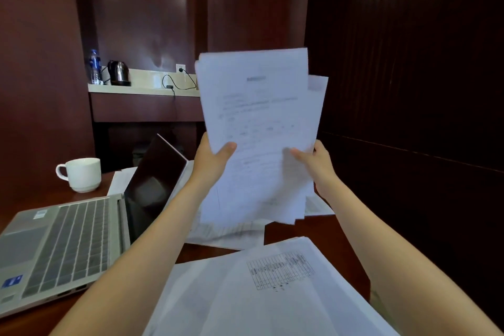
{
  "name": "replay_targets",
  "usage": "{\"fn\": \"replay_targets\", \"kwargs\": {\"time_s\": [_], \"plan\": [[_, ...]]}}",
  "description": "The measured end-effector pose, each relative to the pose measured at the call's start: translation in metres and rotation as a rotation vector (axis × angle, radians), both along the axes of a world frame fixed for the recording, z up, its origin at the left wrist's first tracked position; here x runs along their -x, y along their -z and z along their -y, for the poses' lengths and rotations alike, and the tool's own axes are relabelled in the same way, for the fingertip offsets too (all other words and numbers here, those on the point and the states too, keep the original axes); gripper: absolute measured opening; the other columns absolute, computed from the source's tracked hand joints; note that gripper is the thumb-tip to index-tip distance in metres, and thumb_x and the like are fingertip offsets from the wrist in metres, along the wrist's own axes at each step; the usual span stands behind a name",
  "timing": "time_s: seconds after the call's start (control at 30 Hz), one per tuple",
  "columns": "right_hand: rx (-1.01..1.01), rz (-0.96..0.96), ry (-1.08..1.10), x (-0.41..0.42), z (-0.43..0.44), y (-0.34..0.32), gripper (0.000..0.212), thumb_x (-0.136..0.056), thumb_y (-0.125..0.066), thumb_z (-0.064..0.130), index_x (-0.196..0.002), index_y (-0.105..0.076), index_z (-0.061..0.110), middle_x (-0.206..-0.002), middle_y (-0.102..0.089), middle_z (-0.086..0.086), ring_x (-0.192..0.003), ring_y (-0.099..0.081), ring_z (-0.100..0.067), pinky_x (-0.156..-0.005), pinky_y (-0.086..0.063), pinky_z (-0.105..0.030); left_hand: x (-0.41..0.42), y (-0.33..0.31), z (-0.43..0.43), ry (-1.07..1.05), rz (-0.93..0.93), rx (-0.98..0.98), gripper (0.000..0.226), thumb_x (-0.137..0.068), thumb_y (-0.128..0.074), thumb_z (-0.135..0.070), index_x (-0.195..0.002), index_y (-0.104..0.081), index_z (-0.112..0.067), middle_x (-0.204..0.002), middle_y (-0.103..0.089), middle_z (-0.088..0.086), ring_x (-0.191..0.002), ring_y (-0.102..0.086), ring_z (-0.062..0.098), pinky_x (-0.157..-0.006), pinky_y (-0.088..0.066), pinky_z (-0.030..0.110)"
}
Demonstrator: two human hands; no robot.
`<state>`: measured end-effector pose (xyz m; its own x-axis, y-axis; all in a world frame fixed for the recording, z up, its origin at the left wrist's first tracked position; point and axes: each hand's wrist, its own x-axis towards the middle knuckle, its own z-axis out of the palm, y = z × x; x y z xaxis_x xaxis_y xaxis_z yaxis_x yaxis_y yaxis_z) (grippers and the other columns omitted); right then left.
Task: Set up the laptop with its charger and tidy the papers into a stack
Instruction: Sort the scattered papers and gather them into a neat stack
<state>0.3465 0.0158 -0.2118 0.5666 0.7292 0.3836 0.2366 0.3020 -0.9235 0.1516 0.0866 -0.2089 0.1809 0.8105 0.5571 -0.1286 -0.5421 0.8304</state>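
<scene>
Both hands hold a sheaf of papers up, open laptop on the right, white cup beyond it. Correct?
No: the head view shows the laptop on the left of the papers, not the right. The rest is correct.

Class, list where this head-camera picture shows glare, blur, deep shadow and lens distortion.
Head view: soft glare on the wood panelling above the kettle; right wall nearly black; print on the held papers blurred, unreadable; wide-angle lens curves the panelling's left edge.

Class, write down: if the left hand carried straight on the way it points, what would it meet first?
Beyond the sheaf of white printed papers the left hand grips, probably the dark wooden wall panel; depth is unclear.
</scene>
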Motion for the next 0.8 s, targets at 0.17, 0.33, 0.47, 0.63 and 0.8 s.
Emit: {"fn": "replay_targets", "kwargs": {"time_s": [0.17, 0.33, 0.47, 0.63, 0.8], "plan": [[-0.02, -0.125, -0.05, 0.001, 0.003, 0.011, 0.047, -0.085, -0.067, 0.016, -0.126, -0.044, 0.012, -0.109, -0.055, 0.003, -0.092, -0.055, -0.013, -0.066, -0.045, -0.02, 0.006, 0.006, 0.001, 0.073, 0.034, -0.038, 0.042, -0.087, -0.063, -0.009, -0.126, -0.049, -0.013, -0.117, -0.058, -0.006, -0.102, -0.057, 0.005, -0.069, -0.045, 0.001], [-0.069, -0.096, -0.067, 0.005, 0.0, 0.006, 0.047, -0.087, -0.064, 0.008, -0.13, -0.046, 0.011, -0.116, -0.056, 0.001, -0.102, -0.055, -0.016, -0.081, -0.044, -0.028, 0.002, -0.006, 0.003, 0.084, 0.084, -0.03, 0.049, -0.083, -0.067, -0.007, -0.127, -0.047, -0.008, -0.116, -0.06, -0.001, -0.097, -0.058, 0.005, -0.068, -0.049, 0.006], [-0.069, -0.136, -0.043, 0.001, -0.001, 0.004, 0.052, -0.084, -0.068, 0.011, -0.128, -0.042, 0.009, -0.109, -0.055, 0.0, -0.09, -0.057, -0.015, -0.068, -0.049, -0.024, 0.005, -0.021, 0.0, 0.014, 0.108, -0.024, 0.061, -0.077, -0.074, -0.012, -0.128, -0.04, -0.01, -0.117, -0.054, -0.004, -0.106, -0.053, 0.01, -0.08, -0.044, 0.018], [-0.023, -0.12, -0.085, 0.001, -0.004, 0.011, 0.05, -0.08, -0.071, 0.008, -0.121, -0.043, 0.014, -0.111, -0.056, -0.001, -0.088, -0.057, -0.011, -0.064, -0.045, -0.021, -0.001, -0.021, -0.001, 0.014, 0.085, -0.001, 0.082, -0.072, -0.078, -0.011, -0.136, -0.027, -0.011, -0.121, -0.048, -0.006, -0.111, -0.049, 0.009, -0.087, -0.043, 0.02], [-0.056, -0.062, -0.12, 0.0, 0.0, 0.009, 0.04, -0.082, -0.067, 0.001, -0.112, -0.048, 0.019, -0.1, -0.06, 0.006, -0.086, -0.058, -0.008, -0.064, -0.048, -0.017, -0.003, -0.023, 0.0, -0.009, 0.132, 0.063, 0.094, -0.072, -0.078, -0.007, -0.141, -0.015, -0.014, -0.128, -0.041, -0.003, -0.113, -0.045, 0.009, -0.091, -0.037, 0.023]]}}
